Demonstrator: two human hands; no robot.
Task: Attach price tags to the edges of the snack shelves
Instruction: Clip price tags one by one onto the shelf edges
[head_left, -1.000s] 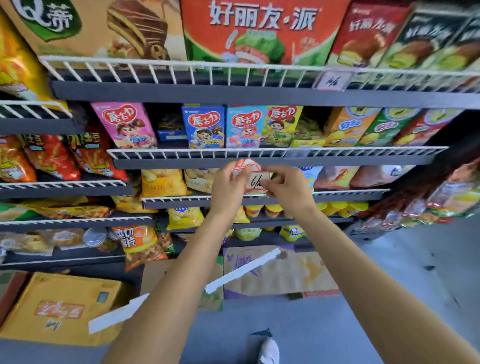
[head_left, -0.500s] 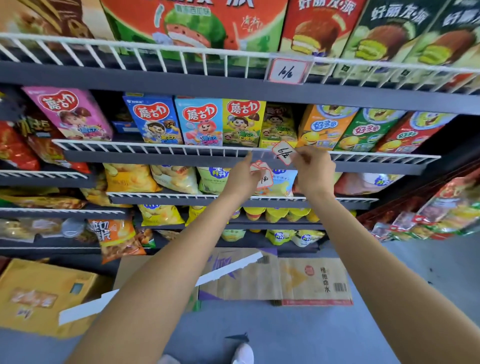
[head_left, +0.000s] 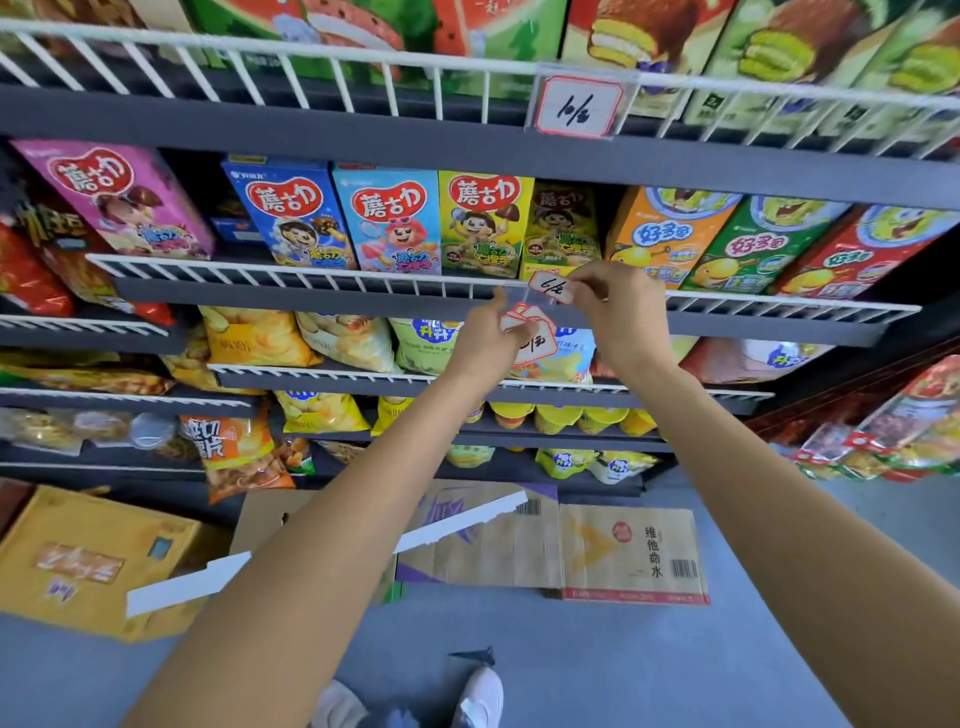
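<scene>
1. A person stands facing snack shelves, both bare arms raised to the white wire rail (head_left: 363, 280) along the front edge of the second shelf from the top.
2. The right hand (head_left: 618, 317) pinches one price tag (head_left: 551, 287), white with a red border, and holds it against that rail, just below the yellow-green snack boxes (head_left: 485, 223).
3. The tag lies slightly tilted, its long side running nearly along the rail. It sits at the right hand's fingertips, so that hand is the nearer one for pressing it on.
4. The left hand (head_left: 485, 343) is just below and to the left. It grips a small stack of spare tags (head_left: 530, 335), and its index finger points up to touch the rail beside the tag.
5. The spare tags overlap, so an exact count is not possible; at least two show.
6. One tag is already fixed (head_left: 576, 106) on the rail of the top shelf, above and slightly right of the hands.
7. In all, one tag is fixed, one is being placed and a few are held.
8. Judging from this, the coming move is to seat the tag on the wire edge.
</scene>
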